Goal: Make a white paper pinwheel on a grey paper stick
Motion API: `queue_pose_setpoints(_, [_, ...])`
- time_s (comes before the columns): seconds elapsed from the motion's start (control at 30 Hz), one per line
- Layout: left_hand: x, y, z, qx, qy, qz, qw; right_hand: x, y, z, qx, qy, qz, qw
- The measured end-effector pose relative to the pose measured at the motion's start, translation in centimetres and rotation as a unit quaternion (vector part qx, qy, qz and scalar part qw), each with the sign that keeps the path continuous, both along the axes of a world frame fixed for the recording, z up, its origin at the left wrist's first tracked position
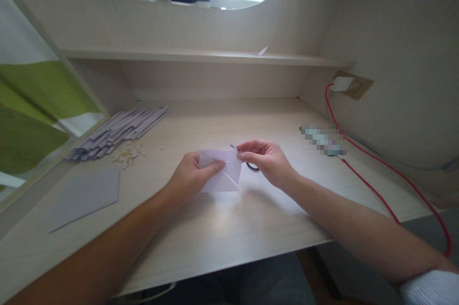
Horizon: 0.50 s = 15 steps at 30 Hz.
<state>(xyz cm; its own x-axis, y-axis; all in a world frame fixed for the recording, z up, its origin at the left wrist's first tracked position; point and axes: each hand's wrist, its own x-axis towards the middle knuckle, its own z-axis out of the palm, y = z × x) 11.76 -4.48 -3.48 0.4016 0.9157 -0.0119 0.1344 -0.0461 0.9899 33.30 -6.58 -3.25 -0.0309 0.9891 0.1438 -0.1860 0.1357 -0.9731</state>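
A small sheet of white folded paper (220, 183) is held above the desk, with crease lines running across its lower right. My left hand (190, 171) grips its left side, thumb laid flat on top. At the upper right corner of the paper, my right hand (268, 159) is closed around a small pair of scissors (253, 168). A dark handle loop shows below its fingers and a thin metal tip pokes out past the fingertips. The right thumb and index finger meet at the paper's edge; whether they also pinch the paper is hard to tell.
Folded paper strips (118, 133) lie piled at the left of the desk (215, 118), beside small pale scraps (129, 154) and a stack of flat paper (88, 195). A phone (322, 140) with a red cable (373, 195) rests at right. A shelf (201, 56) spans the back.
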Motion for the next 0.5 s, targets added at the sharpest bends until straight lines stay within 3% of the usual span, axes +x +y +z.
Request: queue_pose_setpoints(0.5, [0.25,-0.18,0.27,0.033,0.01,-0.003,0.999,-0.47,-0.36,-0.03,0.007,-0.011,0.019,1.0])
